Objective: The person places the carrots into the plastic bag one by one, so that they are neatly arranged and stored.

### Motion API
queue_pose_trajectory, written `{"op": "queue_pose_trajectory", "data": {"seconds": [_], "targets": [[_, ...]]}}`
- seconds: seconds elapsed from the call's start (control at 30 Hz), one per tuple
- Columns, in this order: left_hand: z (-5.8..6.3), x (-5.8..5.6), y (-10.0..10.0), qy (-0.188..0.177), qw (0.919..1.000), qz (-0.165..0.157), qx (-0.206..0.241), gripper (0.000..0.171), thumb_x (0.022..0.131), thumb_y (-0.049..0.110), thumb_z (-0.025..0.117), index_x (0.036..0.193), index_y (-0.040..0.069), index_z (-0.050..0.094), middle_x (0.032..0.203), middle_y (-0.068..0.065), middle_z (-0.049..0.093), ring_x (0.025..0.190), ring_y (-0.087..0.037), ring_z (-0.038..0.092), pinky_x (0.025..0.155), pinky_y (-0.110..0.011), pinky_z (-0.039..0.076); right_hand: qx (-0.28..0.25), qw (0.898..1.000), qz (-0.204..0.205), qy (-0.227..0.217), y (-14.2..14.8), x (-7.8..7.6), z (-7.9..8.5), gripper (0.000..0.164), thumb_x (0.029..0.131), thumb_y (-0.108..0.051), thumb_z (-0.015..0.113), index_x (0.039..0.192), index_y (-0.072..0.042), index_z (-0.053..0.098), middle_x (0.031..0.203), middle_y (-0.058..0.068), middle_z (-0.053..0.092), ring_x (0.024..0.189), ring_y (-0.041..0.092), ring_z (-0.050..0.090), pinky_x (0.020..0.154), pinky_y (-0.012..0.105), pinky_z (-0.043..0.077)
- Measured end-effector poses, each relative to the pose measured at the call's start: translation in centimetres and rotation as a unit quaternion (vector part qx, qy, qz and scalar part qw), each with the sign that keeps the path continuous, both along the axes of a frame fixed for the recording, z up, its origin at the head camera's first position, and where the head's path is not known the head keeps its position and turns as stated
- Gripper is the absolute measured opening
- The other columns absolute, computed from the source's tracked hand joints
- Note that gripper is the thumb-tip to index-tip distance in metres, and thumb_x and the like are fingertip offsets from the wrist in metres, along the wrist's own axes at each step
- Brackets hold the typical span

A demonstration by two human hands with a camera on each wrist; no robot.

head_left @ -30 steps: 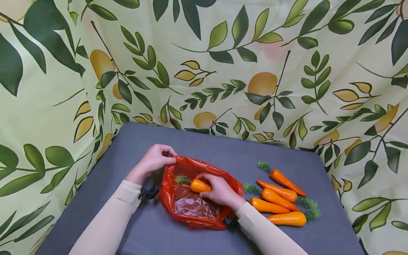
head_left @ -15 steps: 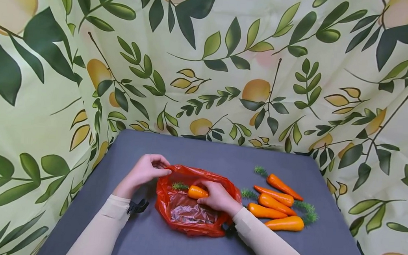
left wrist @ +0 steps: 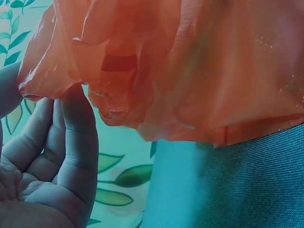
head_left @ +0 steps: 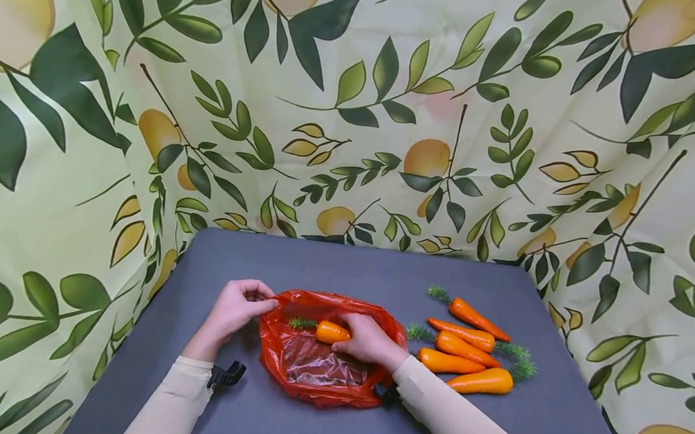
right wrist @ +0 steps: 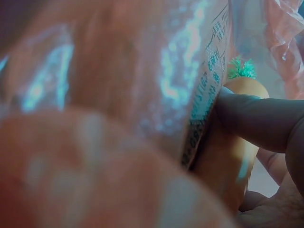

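Observation:
A red plastic bag (head_left: 293,385) lies with its mouth spread on the grey table. At its left rim, my left hand (head_left: 232,313) pinches the thin plastic; in the left wrist view the thumb (left wrist: 8,90) and forefinger hold the bag's edge. Inside the mouth, my right hand (head_left: 366,339) grips an orange carrot (head_left: 332,332) whose green top points left. The right wrist view shows the thumb (right wrist: 256,118) lying along this carrot. Beneath it in the bag is a clear, shiny wrapping (head_left: 324,371); printed lettering (right wrist: 204,95) shows close to the carrot, and the contents are unclear.
Several loose carrots with green tops, one of them an orange carrot (head_left: 481,381) at the front, lie right of the bag beside my right forearm. The grey table (head_left: 296,260) meets leaf-patterned cloth walls (head_left: 352,143) at the back and sides.
The head view has tilted up, so the scene sits lower. My left hand has shifted slightly left at the bag's rim. My right hand keeps its hold on the carrot inside the bag.

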State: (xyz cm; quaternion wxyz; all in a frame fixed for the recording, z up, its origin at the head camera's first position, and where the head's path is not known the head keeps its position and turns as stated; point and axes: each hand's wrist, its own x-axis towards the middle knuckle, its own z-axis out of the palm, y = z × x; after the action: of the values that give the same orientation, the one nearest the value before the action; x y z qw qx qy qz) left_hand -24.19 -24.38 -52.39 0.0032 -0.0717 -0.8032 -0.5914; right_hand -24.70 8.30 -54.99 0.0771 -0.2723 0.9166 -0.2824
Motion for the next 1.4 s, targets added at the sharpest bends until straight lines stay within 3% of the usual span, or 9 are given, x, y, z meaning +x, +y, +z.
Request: {"op": "queue_pose_trajectory", "data": {"seconds": [0.33, 0.57, 0.73, 0.9, 1.0, 1.13, 1.27, 1.4], "targets": [[0.1, -0.2, 0.0, 0.000, 1.0000, 0.001, 0.007, 0.021, 0.094, 0.013, 0.089, 0.102, -0.004, 0.080, 0.088, -0.013, 0.078, 0.070, -0.017, 0.068, 0.067, -0.036, 0.064, 0.001, 1.000, 0.010, 0.018, 0.0, 0.1, 1.1, 0.058, 0.084, -0.030, 0.098, 0.132, -0.012, 0.072, 0.119, 0.001, 0.079, 0.103, 0.017, 0.069, 0.100, 0.042, 0.061], [0.2, -0.2, -0.2, 0.002, 1.0000, 0.005, 0.005, 0.020, 0.095, 0.012, 0.088, 0.102, -0.004, 0.080, 0.087, -0.012, 0.078, 0.069, -0.016, 0.068, 0.067, -0.036, 0.064, -0.031, 0.999, 0.035, 0.009, 1.3, 1.9, 5.2, 0.065, 0.086, -0.036, 0.095, 0.144, -0.019, 0.070, 0.139, -0.002, 0.075, 0.126, 0.021, 0.067, 0.113, 0.050, 0.057], [0.2, 0.0, -0.3, 0.001, 0.9999, 0.008, 0.006, 0.020, 0.094, 0.013, 0.089, 0.101, -0.004, 0.081, 0.087, -0.013, 0.078, 0.069, -0.016, 0.067, 0.066, -0.035, 0.062, -0.072, 0.997, 0.027, 0.010, 4.5, 2.9, 8.4, 0.065, 0.089, -0.042, 0.093, 0.148, -0.024, 0.069, 0.140, -0.006, 0.075, 0.127, 0.017, 0.070, 0.113, 0.049, 0.058], [0.0, 0.4, -0.4, -0.008, 0.9999, 0.008, 0.004, 0.022, 0.094, 0.015, 0.090, 0.102, -0.003, 0.080, 0.088, -0.015, 0.078, 0.070, -0.016, 0.067, 0.066, -0.035, 0.062, -0.118, 0.991, -0.036, 0.042, 9.9, 3.4, 10.7, 0.064, 0.090, -0.041, 0.095, 0.147, -0.028, 0.069, 0.143, -0.005, 0.074, 0.127, 0.021, 0.074, 0.111, 0.048, 0.059], [-0.1, 0.6, -0.4, -0.011, 0.9999, 0.008, 0.004, 0.023, 0.094, 0.016, 0.090, 0.102, -0.003, 0.080, 0.088, -0.016, 0.078, 0.070, -0.016, 0.067, 0.066, -0.035, 0.062, -0.132, 0.986, -0.092, 0.053, 13.8, 3.6, 11.3, 0.063, 0.092, -0.042, 0.093, 0.149, -0.031, 0.067, 0.147, -0.004, 0.072, 0.132, 0.025, 0.072, 0.112, 0.037, 0.058], [-0.1, 0.7, -0.3, -0.011, 0.9999, 0.010, 0.005, 0.022, 0.094, 0.016, 0.090, 0.102, -0.003, 0.081, 0.088, -0.015, 0.077, 0.070, -0.016, 0.066, 0.065, -0.034, 0.060, -0.147, 0.976, -0.153, 0.057, 18.9, 3.4, 11.0, 0.063, 0.098, -0.037, 0.089, 0.154, -0.027, 0.063, 0.150, 0.006, 0.071, 0.134, 0.026, 0.070, 0.107, 0.015, 0.051], [0.0, 0.6, -0.1, -0.010, 0.9999, 0.006, 0.007, 0.022, 0.094, 0.015, 0.090, 0.102, -0.003, 0.081, 0.088, -0.015, 0.078, 0.070, -0.016, 0.066, 0.064, -0.033, 0.059, -0.156, 0.965, -0.207, 0.038, 23.2, 2.9, 10.2, 0.065, 0.102, -0.035, 0.084, 0.159, -0.019, 0.058, 0.152, 0.013, 0.068, 0.128, 0.011, 0.070, 0.101, 0.008, 0.049], [0.0, 0.5, 0.1, -0.011, 0.9999, -0.001, 0.010, 0.022, 0.094, 0.016, 0.090, 0.102, -0.003, 0.081, 0.089, -0.016, 0.078, 0.070, -0.016, 0.066, 0.064, -0.033, 0.059, -0.135, 0.959, -0.248, 0.011, 26.3, 2.2, 8.8, 0.072, 0.104, -0.041, 0.081, 0.164, -0.012, 0.052, 0.157, 0.023, 0.063, 0.133, 0.029, 0.070, 0.092, 0.007, 0.049]]}}
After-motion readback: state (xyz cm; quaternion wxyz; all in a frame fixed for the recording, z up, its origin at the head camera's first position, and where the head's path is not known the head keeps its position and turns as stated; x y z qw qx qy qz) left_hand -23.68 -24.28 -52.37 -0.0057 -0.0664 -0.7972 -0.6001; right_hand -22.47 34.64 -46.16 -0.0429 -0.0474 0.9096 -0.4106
